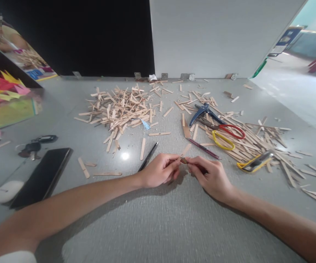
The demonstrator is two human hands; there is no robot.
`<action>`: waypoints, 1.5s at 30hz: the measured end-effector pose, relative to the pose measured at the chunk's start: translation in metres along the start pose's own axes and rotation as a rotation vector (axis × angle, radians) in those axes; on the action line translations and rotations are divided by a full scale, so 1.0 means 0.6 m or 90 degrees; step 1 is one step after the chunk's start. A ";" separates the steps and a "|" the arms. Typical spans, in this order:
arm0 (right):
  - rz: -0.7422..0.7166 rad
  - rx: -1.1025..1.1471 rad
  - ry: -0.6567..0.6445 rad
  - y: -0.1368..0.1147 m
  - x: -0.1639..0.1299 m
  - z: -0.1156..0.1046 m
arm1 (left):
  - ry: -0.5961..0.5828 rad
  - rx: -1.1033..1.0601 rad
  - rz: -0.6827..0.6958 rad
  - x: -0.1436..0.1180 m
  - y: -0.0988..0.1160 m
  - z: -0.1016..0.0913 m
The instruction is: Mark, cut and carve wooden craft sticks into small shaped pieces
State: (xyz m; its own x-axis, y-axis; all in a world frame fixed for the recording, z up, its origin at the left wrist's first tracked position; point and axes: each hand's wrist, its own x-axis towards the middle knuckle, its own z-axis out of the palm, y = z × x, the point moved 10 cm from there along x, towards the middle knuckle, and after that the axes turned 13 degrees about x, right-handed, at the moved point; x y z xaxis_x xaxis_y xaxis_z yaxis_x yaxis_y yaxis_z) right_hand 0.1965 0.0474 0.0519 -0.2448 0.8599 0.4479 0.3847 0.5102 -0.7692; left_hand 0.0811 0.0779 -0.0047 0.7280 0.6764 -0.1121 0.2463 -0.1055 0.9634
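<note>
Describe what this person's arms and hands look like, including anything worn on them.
Both forearms are bare from elbow to wrist. The left hand and right hand wear no gloves, and no rings, watch or bracelet show. A white sleeve edge appears at the left upper arm.

Grey table point(158, 226), white wall point(215, 36), black panel point(92, 36).

Grey table point(158, 226). Stick pile point(119, 107) near far edge, scissors point(223, 133) and pliers point(204, 111) right. Phone point(43, 175), keys point(36, 144) at left edge.
</note>
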 end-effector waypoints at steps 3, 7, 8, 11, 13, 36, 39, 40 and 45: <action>0.016 0.008 -0.004 0.004 0.000 0.000 | 0.001 -0.011 -0.001 0.000 0.002 0.000; 0.029 0.020 -0.001 0.009 0.001 0.000 | 0.003 -0.034 0.009 0.002 0.005 0.003; 0.035 0.022 -0.001 0.010 0.001 0.000 | 0.004 -0.038 0.012 0.002 0.005 0.003; 0.044 0.029 -0.004 0.012 -0.001 0.002 | 0.017 -0.060 0.023 0.004 0.003 0.000; 0.040 0.034 -0.003 0.009 -0.003 0.001 | 0.037 -0.079 0.027 0.005 0.001 -0.006; 0.012 -0.017 0.051 0.009 -0.004 -0.014 | 0.028 -0.135 0.007 0.000 -0.002 0.000; 0.019 -0.010 0.041 0.010 -0.003 -0.012 | 0.085 -0.223 -0.009 0.004 -0.009 -0.017; 0.021 -0.006 0.040 0.010 -0.003 -0.012 | 0.102 -0.253 -0.011 0.006 -0.011 -0.023; 0.034 -0.003 0.030 0.008 -0.002 -0.008 | 0.166 -0.223 0.013 0.007 0.000 -0.052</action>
State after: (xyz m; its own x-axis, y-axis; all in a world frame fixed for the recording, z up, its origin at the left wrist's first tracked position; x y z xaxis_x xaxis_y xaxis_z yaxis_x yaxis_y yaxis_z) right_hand 0.2028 0.0489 0.0502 -0.1823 0.8857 0.4269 0.4000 0.4634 -0.7907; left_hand 0.0642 0.1038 0.0023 0.5331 0.8431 -0.0699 -0.0310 0.1020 0.9943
